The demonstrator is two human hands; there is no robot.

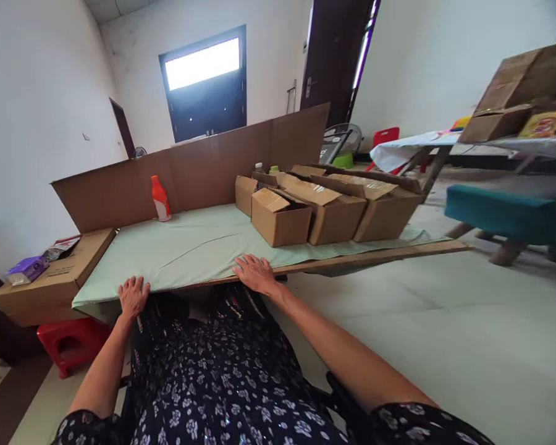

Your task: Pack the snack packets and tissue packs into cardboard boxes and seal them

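Observation:
My left hand [133, 296] lies on the front edge of the table, fingers stretched out over the pale green cloth [199, 247]. Farther right along that edge, my right hand [256, 273] rests flat with its fingers apart. Neither hand holds anything. Beyond them, an orange bottle with a pale label [160, 199] stands upright near the back of the cloth. To the right of my right hand sit several open-topped cardboard boxes, among them a small front box [280, 225] and a larger one beside it [337, 219]. Their insides are mostly hidden.
A tall cardboard panel [213, 162] stands along the table's back. At left, a cardboard carton [50, 293] carries a purple packet [26, 270], above a red stool [69, 343]. At right are a teal bench [503, 210] and another table with boxes [495, 125].

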